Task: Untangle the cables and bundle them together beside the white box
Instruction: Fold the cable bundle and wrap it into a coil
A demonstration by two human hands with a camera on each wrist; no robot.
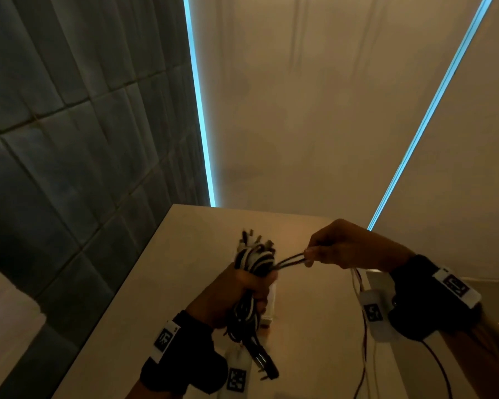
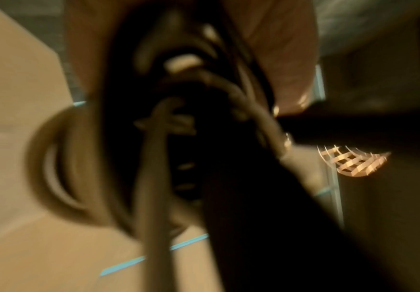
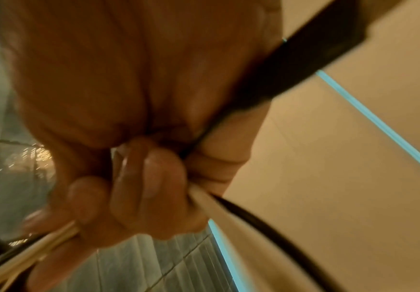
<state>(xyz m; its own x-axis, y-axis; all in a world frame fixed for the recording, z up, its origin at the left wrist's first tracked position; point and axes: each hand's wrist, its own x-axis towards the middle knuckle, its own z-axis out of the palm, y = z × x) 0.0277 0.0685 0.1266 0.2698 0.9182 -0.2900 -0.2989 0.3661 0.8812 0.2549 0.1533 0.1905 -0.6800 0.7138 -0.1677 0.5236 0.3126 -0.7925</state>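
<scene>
My left hand grips a thick bundle of black and white cables above the table, with plug ends sticking up at the top and a black plug hanging below the fist. My right hand pinches a pair of cable strands stretched taut from the bundle to the right. In the right wrist view the curled fingers hold a pale strand and a black strand. The left wrist view shows blurred cable loops close up. A white box is partly hidden behind the bundle.
The beige table reaches to a dark tiled wall on the left and a pale wall with blue light strips behind. Thin loose wires hang under my right wrist.
</scene>
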